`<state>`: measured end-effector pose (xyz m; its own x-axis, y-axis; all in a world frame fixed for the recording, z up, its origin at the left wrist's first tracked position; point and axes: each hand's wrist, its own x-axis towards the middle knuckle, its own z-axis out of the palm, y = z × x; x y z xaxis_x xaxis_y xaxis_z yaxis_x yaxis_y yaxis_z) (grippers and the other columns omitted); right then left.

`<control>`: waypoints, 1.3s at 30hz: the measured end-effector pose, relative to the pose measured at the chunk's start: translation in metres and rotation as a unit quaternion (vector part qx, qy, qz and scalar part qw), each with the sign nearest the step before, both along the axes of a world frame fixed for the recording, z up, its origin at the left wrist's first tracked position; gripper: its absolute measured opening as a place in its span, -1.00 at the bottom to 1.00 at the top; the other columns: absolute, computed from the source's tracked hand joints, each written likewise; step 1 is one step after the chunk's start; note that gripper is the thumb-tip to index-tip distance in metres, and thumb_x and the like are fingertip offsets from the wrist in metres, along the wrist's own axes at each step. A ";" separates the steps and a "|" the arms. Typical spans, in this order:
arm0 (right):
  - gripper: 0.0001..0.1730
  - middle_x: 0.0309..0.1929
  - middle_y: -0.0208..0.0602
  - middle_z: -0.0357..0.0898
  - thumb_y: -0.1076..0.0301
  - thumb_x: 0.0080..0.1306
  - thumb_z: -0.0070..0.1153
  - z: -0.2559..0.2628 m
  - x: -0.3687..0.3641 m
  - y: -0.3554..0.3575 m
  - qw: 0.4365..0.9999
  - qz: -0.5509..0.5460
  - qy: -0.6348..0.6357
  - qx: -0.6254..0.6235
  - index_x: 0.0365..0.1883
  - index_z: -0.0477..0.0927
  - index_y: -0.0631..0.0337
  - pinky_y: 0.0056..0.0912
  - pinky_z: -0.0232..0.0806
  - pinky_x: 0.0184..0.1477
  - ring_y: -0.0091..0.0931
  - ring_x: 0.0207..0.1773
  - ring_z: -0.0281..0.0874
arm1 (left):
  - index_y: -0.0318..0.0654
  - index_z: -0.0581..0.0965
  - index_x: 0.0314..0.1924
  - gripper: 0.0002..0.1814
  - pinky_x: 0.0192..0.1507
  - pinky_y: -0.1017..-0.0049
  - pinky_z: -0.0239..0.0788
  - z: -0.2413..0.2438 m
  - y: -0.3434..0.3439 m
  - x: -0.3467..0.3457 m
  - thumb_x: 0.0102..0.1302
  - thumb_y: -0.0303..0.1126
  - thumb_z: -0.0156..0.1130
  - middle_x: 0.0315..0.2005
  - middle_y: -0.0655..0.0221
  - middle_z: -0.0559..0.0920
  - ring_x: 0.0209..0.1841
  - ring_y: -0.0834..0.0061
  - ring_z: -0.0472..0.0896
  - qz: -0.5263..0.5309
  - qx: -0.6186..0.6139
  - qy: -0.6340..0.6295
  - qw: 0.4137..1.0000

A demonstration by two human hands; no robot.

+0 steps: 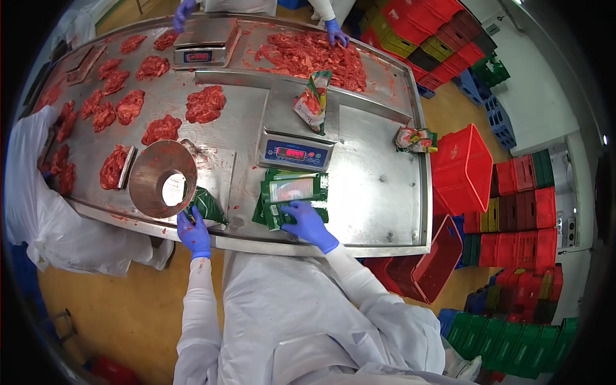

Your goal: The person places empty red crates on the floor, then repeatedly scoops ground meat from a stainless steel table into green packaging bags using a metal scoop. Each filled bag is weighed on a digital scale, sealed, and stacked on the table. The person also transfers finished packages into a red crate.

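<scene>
My left hand (194, 237), in a blue-purple glove, grips a green plastic bag (208, 206) beside the lower rim of a metal funnel (144, 166). The funnel's wide mouth faces up, and a bright round opening shows at its lower right. My right hand (310, 225) rests with fingers apart on a stack of flat green printed bags (292, 188). Just beyond the stack stands a digital scale (297, 150) with a lit red display. A filled printed bag (313, 103) lies on its plate. To the funnel's left sits a lump of red meat (113, 167) against a metal bar (126, 167).
Several meat portions (161, 130) lie across the steel table (250, 103). Co-workers' gloved hands (337, 33) are near a meat pile (313, 57) and a second scale (204, 43). Another filled bag (416, 140) lies by the right rim, beside red crates (462, 168). A person (62, 207) in white bends at left.
</scene>
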<state>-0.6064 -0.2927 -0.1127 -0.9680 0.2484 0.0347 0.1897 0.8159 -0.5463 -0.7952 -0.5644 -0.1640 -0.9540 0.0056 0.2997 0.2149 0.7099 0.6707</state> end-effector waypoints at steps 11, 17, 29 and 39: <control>-0.32 0.08 -0.04 0.36 0.23 -0.06 0.35 -0.008 0.028 -0.005 0.991 -0.002 -0.023 0.130 0.09 0.48 0.07 -0.08 0.30 0.09 -0.13 0.14 0.32 | -0.39 0.51 -0.16 -0.67 -0.12 0.23 0.36 0.015 0.000 0.005 0.32 -0.21 0.14 -0.26 0.07 0.58 -0.19 0.05 0.55 -0.058 0.056 0.013 0.997; -0.29 0.15 0.14 0.32 0.05 0.07 0.32 0.007 0.027 -0.009 0.994 -0.059 0.081 0.032 0.13 0.44 0.21 -0.06 0.22 0.20 -0.03 0.19 0.28 | -0.35 0.51 -0.14 -0.66 -0.14 0.23 0.37 0.008 0.000 0.003 0.33 -0.18 0.12 -0.25 0.09 0.59 -0.18 0.06 0.56 -0.048 0.071 -0.006 0.996; -0.72 -0.07 -0.14 0.53 0.34 0.25 0.11 0.033 0.045 0.019 0.957 -0.151 0.222 -0.108 -0.07 0.56 0.19 -0.20 0.31 0.09 -0.20 0.04 0.45 | -0.38 0.45 0.01 -0.61 0.01 0.35 0.34 0.020 0.006 0.015 0.30 -0.27 0.21 -0.09 0.11 0.55 -0.05 0.21 0.53 -0.023 0.102 -0.003 0.995; -0.72 -0.10 -0.17 0.54 0.32 0.22 0.12 0.062 0.017 -0.010 0.966 0.052 0.183 -0.177 -0.11 0.58 0.19 -0.20 0.33 0.07 -0.18 0.00 0.47 | -0.44 0.23 0.26 -0.36 0.31 0.31 0.08 0.036 -0.016 0.056 0.27 -0.35 0.26 0.22 0.05 0.30 0.26 0.23 0.28 0.028 0.182 0.028 0.983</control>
<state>-0.5892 -0.3024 -0.0503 -0.9269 0.2101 0.3108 -0.1420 0.5703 -0.8091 -0.7397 -0.5809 -0.1278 -0.9319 -0.1633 0.3240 0.2262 0.4369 0.8706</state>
